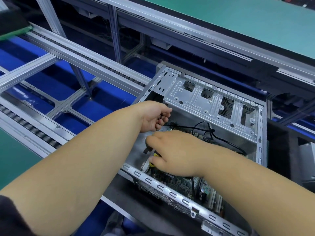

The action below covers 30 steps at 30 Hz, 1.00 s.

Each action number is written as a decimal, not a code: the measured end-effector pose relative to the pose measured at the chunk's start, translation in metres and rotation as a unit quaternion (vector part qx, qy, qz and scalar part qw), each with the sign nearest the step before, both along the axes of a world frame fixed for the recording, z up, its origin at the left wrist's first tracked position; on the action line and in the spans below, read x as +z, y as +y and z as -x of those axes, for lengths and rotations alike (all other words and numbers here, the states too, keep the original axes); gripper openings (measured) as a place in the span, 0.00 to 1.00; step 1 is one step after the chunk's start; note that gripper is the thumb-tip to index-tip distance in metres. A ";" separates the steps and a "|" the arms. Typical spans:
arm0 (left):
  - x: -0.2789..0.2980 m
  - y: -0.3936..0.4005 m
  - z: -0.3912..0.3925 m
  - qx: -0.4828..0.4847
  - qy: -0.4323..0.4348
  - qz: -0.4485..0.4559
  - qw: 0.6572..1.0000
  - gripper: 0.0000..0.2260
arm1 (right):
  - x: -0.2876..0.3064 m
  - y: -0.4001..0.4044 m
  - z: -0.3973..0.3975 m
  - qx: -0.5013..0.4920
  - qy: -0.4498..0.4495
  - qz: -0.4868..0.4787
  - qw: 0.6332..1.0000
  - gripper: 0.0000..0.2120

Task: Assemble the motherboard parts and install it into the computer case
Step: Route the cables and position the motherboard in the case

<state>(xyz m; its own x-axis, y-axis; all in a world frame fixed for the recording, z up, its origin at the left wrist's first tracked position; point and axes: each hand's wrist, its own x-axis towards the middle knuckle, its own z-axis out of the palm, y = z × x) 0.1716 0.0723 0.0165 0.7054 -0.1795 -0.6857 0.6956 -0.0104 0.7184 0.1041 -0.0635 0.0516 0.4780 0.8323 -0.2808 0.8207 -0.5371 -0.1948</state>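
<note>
The motherboard (180, 183) lies half hidden under the hands: left (153, 116) pinching a black cable (187, 127), right (172, 150) gripping a yellow-handled tool (152, 160).

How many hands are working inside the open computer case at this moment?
2. The left hand is at the case's far-left inner corner, fingers curled on a black cable. The right hand is over the motherboard, gripping a yellow-and-black tool, partly hidden.

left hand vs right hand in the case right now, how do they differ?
The left hand is curled round a black cable near the case's far wall; the right hand grips a yellow-and-black tool nearer the camera. The left hand shows its palm side with knuckles folded; the right hand shows its back. Both reach inside the open case above the motherboard.
</note>
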 end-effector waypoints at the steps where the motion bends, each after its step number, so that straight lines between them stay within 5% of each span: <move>1: 0.000 0.000 0.000 -0.001 -0.001 0.000 1.000 0.13 | 0.001 -0.001 -0.001 0.012 0.004 -0.006 1.000 0.12; 6: 0.001 0.000 0.000 -0.003 -0.002 -0.003 1.000 0.13 | -0.006 0.001 0.008 -0.009 -0.110 0.008 0.994 0.16; 10: 0.000 -0.001 0.000 -0.002 0.000 -0.005 1.000 0.13 | -0.003 0.000 0.006 -0.003 -0.030 -0.026 0.999 0.09; 15: -0.001 -0.001 -0.001 -0.004 0.004 -0.006 1.000 0.13 | -0.008 0.004 0.012 -0.003 -0.102 0.010 0.995 0.18; 22: -0.001 -0.001 0.000 0.002 0.003 0.000 1.000 0.13 | -0.002 0.004 0.009 0.023 -0.022 -0.029 0.999 0.14; 26: -0.001 0.000 0.000 0.000 -0.001 0.001 1.000 0.13 | -0.006 0.002 0.011 0.006 -0.086 -0.019 0.996 0.18; 30: -0.003 0.000 0.000 0.000 -0.004 0.003 1.000 0.13 | -0.005 0.000 0.012 -0.002 -0.030 -0.032 0.999 0.12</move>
<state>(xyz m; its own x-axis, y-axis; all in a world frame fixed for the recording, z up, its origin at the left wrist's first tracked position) 0.1717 0.0727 0.0138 0.7108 -0.1836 -0.6790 0.6898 -0.0066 0.7239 0.0920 -0.0639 0.0470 0.4952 0.8461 -0.1973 0.8303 -0.5277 -0.1792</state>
